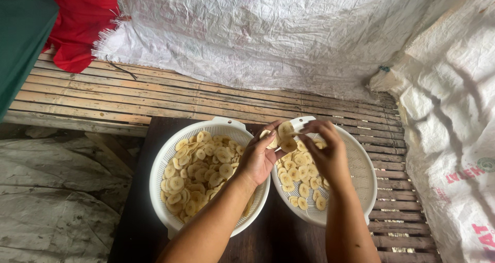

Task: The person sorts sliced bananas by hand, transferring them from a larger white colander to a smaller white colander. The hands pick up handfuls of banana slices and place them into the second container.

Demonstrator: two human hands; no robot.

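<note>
Both hands meet over the gap between two white plastic colanders on a dark board. The left hand (256, 159) is curled around a small stack of pale banana slices (282, 136), fingers closed on them above the inner rim of the right colander (361, 170), at about twelve o'clock of that bowl's heap. The right hand (327, 152) pinches at the same stack with thumb and fingertips, seemingly peeling one slice away, though its exact grip is partly hidden behind the knuckles. The left colander (160, 170), at nine o'clock from the hands, is well filled with slices; the right one holds a thinner layer. The slices look thin and clingy, so one could snap if pulled too sharply, or slip between the rims onto the board (131, 211) or through the slatted bamboo platform (103, 100) beyond.
</note>
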